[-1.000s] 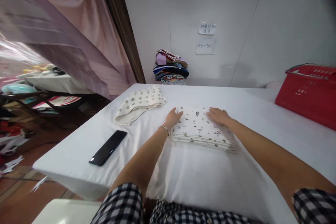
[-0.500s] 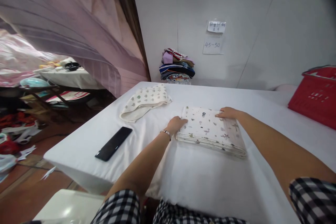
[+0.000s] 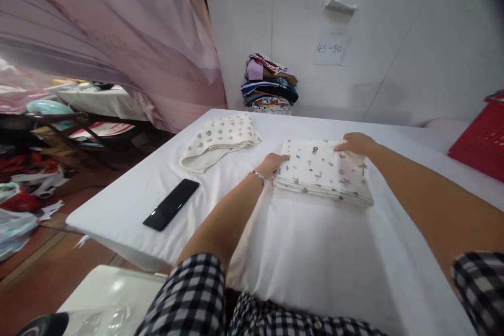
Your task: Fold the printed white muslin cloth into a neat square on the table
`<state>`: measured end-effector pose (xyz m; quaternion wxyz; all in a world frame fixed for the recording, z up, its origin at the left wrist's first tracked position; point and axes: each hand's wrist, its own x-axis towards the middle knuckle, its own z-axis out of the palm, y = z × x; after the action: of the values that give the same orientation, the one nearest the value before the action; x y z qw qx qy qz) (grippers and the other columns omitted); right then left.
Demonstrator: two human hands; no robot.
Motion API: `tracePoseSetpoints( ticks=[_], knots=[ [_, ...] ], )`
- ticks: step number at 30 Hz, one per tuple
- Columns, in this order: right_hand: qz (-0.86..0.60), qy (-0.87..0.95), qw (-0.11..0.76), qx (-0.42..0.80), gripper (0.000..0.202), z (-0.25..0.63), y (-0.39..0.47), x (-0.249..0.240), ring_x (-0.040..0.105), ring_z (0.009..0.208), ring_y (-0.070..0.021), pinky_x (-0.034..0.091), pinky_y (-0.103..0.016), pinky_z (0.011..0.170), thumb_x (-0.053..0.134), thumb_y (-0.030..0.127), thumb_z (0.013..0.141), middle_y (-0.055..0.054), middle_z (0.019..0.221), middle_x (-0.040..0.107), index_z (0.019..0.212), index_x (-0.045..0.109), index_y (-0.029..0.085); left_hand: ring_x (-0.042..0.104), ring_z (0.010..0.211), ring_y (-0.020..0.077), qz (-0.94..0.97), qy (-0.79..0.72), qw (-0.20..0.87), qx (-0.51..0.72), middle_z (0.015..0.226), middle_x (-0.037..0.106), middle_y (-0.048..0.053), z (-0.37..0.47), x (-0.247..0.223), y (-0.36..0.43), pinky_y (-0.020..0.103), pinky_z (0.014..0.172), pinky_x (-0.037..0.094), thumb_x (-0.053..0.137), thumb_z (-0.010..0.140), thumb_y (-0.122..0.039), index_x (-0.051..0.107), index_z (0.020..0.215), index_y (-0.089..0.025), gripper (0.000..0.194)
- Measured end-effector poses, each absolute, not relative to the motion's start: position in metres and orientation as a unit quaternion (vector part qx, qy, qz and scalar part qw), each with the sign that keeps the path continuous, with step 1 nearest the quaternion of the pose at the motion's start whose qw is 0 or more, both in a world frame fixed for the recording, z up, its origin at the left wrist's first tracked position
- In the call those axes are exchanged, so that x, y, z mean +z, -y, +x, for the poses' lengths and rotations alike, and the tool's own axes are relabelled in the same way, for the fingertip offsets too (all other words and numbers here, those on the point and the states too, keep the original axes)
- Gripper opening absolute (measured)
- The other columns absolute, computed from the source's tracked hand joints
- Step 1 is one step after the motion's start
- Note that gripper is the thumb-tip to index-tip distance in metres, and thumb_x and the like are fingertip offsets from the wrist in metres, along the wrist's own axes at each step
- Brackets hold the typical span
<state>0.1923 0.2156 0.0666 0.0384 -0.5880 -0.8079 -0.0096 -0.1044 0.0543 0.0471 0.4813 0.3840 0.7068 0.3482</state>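
Note:
A folded white cloth (image 3: 315, 168) with small plant and animal prints lies in layers on the white-covered table (image 3: 307, 252). My left hand (image 3: 274, 164) grips its left edge, thumb on top and the other fingers mostly hidden. At the far right corner, my right hand (image 3: 357, 144) has the cloth between thumb and fingers. To the left rests a second cloth (image 3: 224, 136), white with small green-grey prints, loosely folded with its left end flopped over. A black phone (image 3: 171, 205) lies nearer me on the left.
Behind the table, a stack of folded clothes (image 3: 270, 84) stands against the wall. A red basket (image 3: 478, 139) is at the right edge. Pink curtains (image 3: 165, 47) hang on the left. A pale stool (image 3: 114, 294) stands at the lower left. A paper marked 45-50 (image 3: 329, 49) is on the wall.
The view has shifted, and the printed cloth sits slightly farther from me, with both hands still on it. The upper paper on the wall has curled up.

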Motion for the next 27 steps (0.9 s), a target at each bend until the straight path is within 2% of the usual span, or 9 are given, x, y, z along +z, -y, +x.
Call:
tracePoseSetpoints(
  ticks=[4, 6, 8, 13, 16, 20, 27],
  knots=[
    [-0.624, 0.780, 0.024, -0.035, 0.058, 0.176, -0.206, 0.072, 0.052, 0.116, -0.0373, 0.037, -0.051, 0.094, 0.060, 0.046, 0.081, -0.021, 0.125, 0.060, 0.128, 0.056, 0.012, 0.062, 0.073, 0.0176, 0.321, -0.692, 0.515, 0.391, 0.071, 0.066, 0.007, -0.101, 0.049, -0.070, 0.026, 0.061, 0.047, 0.071, 0.077, -0.035, 0.063, 0.091, -0.011, 0.029],
    [-0.602, 0.796, 0.065, -0.001, 0.054, 0.162, -0.190, 0.068, 0.051, 0.119, -0.0349, 0.037, -0.049, 0.097, 0.057, 0.038, 0.083, -0.018, 0.132, 0.056, 0.131, 0.054, 0.014, 0.062, 0.072, 0.0164, 0.329, -0.671, 0.532, 0.397, 0.074, 0.066, 0.007, -0.103, 0.050, -0.065, 0.026, 0.063, 0.049, 0.069, 0.079, -0.035, 0.062, 0.092, -0.011, 0.028],
    [-0.571, 0.809, 0.122, 0.076, 0.045, 0.146, -0.167, 0.062, 0.054, 0.116, -0.0302, 0.041, -0.042, 0.097, 0.053, 0.035, 0.085, -0.013, 0.132, 0.058, 0.125, 0.060, 0.017, 0.062, 0.072, 0.0154, 0.355, -0.642, 0.546, 0.405, 0.080, 0.067, 0.008, -0.109, 0.050, -0.055, 0.026, 0.066, 0.051, 0.067, 0.081, -0.035, 0.062, 0.095, -0.011, 0.028],
    [-0.445, 0.835, 0.229, 0.229, 0.030, 0.104, -0.098, 0.052, 0.063, 0.096, -0.0228, 0.048, -0.034, 0.085, 0.051, 0.038, 0.084, -0.005, 0.107, 0.071, 0.100, 0.071, 0.022, 0.065, 0.080, 0.0144, 0.366, -0.630, 0.537, 0.425, 0.097, 0.068, 0.010, -0.119, 0.046, -0.024, 0.025, 0.073, 0.052, 0.055, 0.088, -0.027, 0.055, 0.112, -0.014, 0.027],
    [-0.372, 0.870, 0.236, 0.224, 0.023, 0.083, -0.071, 0.050, 0.063, 0.093, -0.0209, 0.048, -0.032, 0.082, 0.052, 0.034, 0.084, -0.004, 0.098, 0.071, 0.091, 0.072, 0.023, 0.065, 0.087, 0.0152, 0.354, -0.657, 0.506, 0.433, 0.105, 0.067, 0.012, -0.118, 0.041, -0.007, 0.023, 0.071, 0.051, 0.055, 0.086, -0.021, 0.052, 0.117, -0.014, 0.032],
    [-0.325, 0.900, 0.230, 0.176, 0.022, 0.063, -0.060, 0.047, 0.061, 0.088, -0.0193, 0.046, -0.031, 0.083, 0.052, 0.029, 0.086, -0.005, 0.091, 0.070, 0.086, 0.072, 0.021, 0.063, 0.091, 0.0165, 0.358, -0.672, 0.469, 0.448, 0.104, 0.067, 0.012, -0.111, 0.039, 0.011, 0.022, 0.066, 0.049, 0.061, 0.079, -0.021, 0.058, 0.107, -0.013, 0.029],
    [-0.345, 0.913, 0.194, 0.102, 0.023, 0.044, -0.054, 0.044, 0.057, 0.089, -0.0195, 0.042, -0.029, 0.079, 0.051, 0.029, 0.090, -0.006, 0.091, 0.067, 0.083, 0.071, 0.022, 0.057, 0.070, 0.0125, 0.394, -0.689, 0.417, 0.442, 0.079, 0.065, 0.003, -0.105, 0.034, 0.022, 0.022, 0.057, 0.042, 0.065, 0.076, -0.032, 0.064, 0.086, -0.016, 0.019]
  ],
)
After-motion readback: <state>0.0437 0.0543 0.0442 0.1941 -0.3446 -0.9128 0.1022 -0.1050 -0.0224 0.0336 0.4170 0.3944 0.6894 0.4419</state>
